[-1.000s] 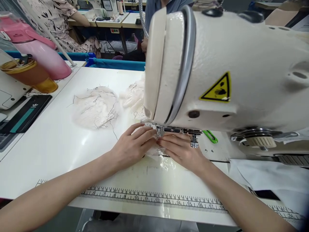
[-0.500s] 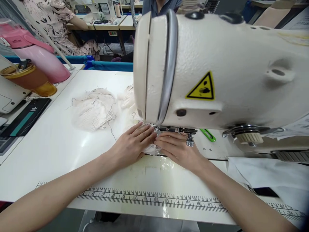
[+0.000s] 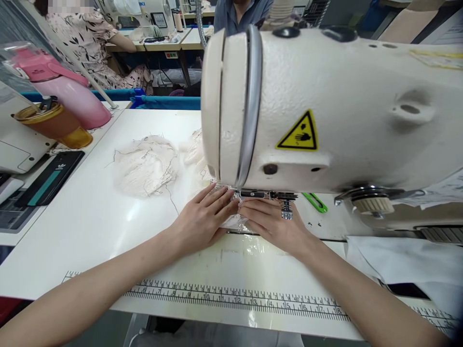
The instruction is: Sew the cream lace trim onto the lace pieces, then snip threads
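Note:
A cream sewing machine head (image 3: 289,106) hangs over the white table. Under its needle area lies a piece of white lace fabric (image 3: 237,221), partly covered by both hands. My left hand (image 3: 204,217) rests flat on the fabric's left side, fingers extended toward the presser foot. From the right, my right hand (image 3: 271,219) lies on the cloth beside the foot, its fingers stretched out and partly behind the metal parts. The fingertips of both hands nearly meet. Left of the machine sits a crumpled pile of pale fabric (image 3: 144,166) with loose threads; another pale piece (image 3: 195,152) is partly hidden behind the machine.
At the left stand a pink bottle (image 3: 72,96) and an amber cup (image 3: 54,123) near a black phone (image 3: 50,178). A green tool (image 3: 315,202) and white cloth (image 3: 405,260) lie right. A ruler strip (image 3: 231,299) runs along the front edge. Two people sit beyond.
The camera view has shifted slightly, so table items appear a little farther right. Both hands stay on the fabric in nearly the same pose.

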Tool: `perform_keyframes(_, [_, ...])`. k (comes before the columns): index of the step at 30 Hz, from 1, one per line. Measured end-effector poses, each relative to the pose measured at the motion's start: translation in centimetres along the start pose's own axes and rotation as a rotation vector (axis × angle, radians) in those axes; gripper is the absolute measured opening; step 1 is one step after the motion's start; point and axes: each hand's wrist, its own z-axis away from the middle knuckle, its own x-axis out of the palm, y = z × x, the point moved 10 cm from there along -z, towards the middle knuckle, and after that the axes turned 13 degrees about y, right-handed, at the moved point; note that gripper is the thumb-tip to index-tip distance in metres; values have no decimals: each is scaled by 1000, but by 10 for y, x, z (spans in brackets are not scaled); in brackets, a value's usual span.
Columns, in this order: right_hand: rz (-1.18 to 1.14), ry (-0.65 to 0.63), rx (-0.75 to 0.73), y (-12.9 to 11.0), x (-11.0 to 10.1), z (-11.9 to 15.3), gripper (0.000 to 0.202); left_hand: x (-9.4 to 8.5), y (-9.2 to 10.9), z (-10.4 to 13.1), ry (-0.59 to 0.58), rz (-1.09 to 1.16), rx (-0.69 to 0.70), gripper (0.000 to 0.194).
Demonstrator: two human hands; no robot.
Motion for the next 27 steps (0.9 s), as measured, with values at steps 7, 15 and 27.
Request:
perform_keyframes(7, [44,-24,-25,2,-2,-2,17,-1,1,-3,5,-23,-16,41])
perform_keyframes(15, [-16,6,7,8,0,-1,23,0,-2,-4,24,-49,-48,39])
perform_keyframes(27, [127,-76,-180,-20,13,1,26,-8,-2,4,45,67,132,41])
